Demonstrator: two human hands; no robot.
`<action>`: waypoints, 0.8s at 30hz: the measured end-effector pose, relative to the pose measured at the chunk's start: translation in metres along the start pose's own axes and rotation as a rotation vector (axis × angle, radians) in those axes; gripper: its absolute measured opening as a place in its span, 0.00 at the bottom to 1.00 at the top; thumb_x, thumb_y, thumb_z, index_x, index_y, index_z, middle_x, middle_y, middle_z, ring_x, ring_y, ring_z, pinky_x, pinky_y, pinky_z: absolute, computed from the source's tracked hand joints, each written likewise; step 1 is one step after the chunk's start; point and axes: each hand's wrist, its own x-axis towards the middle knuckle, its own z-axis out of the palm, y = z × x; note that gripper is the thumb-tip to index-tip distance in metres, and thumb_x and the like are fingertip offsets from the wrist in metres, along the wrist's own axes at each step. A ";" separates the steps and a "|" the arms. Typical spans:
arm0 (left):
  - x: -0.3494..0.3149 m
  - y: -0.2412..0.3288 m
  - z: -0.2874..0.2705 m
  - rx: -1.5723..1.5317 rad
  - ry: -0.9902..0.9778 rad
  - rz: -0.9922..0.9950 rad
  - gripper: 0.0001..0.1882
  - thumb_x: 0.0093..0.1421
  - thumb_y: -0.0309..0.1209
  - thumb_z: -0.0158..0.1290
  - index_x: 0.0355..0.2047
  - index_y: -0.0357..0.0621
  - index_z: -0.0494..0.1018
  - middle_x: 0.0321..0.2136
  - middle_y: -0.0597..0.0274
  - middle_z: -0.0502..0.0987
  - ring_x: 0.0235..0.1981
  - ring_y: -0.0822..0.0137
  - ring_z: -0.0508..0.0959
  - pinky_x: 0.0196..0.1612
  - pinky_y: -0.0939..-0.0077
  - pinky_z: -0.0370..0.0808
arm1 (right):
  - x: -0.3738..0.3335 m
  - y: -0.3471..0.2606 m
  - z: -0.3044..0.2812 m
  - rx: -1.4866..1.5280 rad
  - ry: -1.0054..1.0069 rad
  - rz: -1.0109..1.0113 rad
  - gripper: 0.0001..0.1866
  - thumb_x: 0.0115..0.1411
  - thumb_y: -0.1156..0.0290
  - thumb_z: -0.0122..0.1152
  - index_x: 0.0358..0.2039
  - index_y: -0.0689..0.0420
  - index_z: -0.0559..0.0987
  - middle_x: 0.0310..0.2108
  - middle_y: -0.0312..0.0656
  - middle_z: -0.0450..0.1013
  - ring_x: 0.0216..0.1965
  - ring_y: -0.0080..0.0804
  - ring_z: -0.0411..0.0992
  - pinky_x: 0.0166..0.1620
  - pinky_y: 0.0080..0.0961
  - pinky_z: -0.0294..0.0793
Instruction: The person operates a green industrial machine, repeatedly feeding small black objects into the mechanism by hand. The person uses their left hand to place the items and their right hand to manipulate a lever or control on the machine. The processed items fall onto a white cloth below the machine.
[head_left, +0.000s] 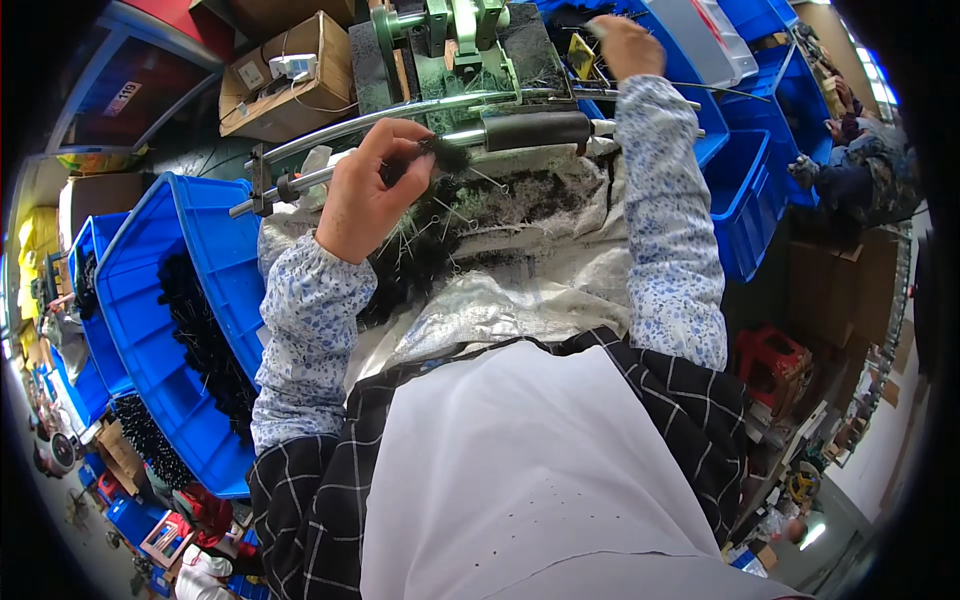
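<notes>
My left hand (375, 188) is closed in a pinch at a black-bristled wire brush (452, 156), just in front of the metal rails. Below it, several more wire brushes (425, 240) with thin looped stems lie on the whitish sack cloth (510, 290) over my lap. My right hand (632, 48) reaches far forward to the right, over a blue bin (680, 50) beside the machine. Its fingers are curled together, and what they hold, if anything, I cannot make out. Thin wires and a yellowish piece (580, 57) show beside that hand.
A green machine (465, 45) with metal rails (400, 112) and a dark roller (537, 131) stands ahead. Left are large blue bins (140, 300) holding black brushes (200, 340) and a cardboard box (290, 85). More blue bins (745, 200) and a red stool (772, 370) are right. Other people (865, 170) sit nearby.
</notes>
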 end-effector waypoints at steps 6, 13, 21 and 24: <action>0.010 0.003 0.030 -0.008 0.103 0.035 0.13 0.53 0.26 0.53 0.40 0.43 0.69 0.24 0.61 0.76 0.22 0.76 0.73 0.26 0.82 0.69 | -0.086 -0.091 -0.085 0.673 -0.379 -0.237 0.17 0.58 0.66 0.52 0.47 0.58 0.72 0.41 0.46 0.73 0.41 0.36 0.72 0.45 0.29 0.71; -0.001 -0.004 0.018 0.060 0.127 0.002 0.25 0.54 0.31 0.56 0.50 0.46 0.60 0.23 0.60 0.76 0.23 0.71 0.75 0.28 0.79 0.70 | -0.095 -0.120 -0.052 0.832 -0.094 -0.337 0.11 0.59 0.68 0.51 0.40 0.57 0.76 0.26 0.43 0.73 0.25 0.31 0.71 0.30 0.30 0.71; -0.011 -0.013 0.014 0.138 0.025 -0.045 0.16 0.54 0.33 0.58 0.40 0.43 0.69 0.24 0.67 0.73 0.25 0.78 0.70 0.28 0.84 0.66 | -0.036 -0.100 0.011 0.019 0.071 -0.208 0.13 0.54 0.74 0.50 0.38 0.47 0.79 0.31 0.37 0.73 0.35 0.34 0.73 0.38 0.31 0.72; -0.011 -0.013 0.015 0.137 -0.005 -0.065 0.16 0.54 0.33 0.58 0.40 0.43 0.68 0.23 0.67 0.73 0.25 0.78 0.70 0.28 0.84 0.65 | -0.033 -0.102 0.010 0.028 0.064 -0.231 0.13 0.54 0.73 0.50 0.37 0.47 0.79 0.31 0.37 0.74 0.35 0.34 0.73 0.39 0.32 0.71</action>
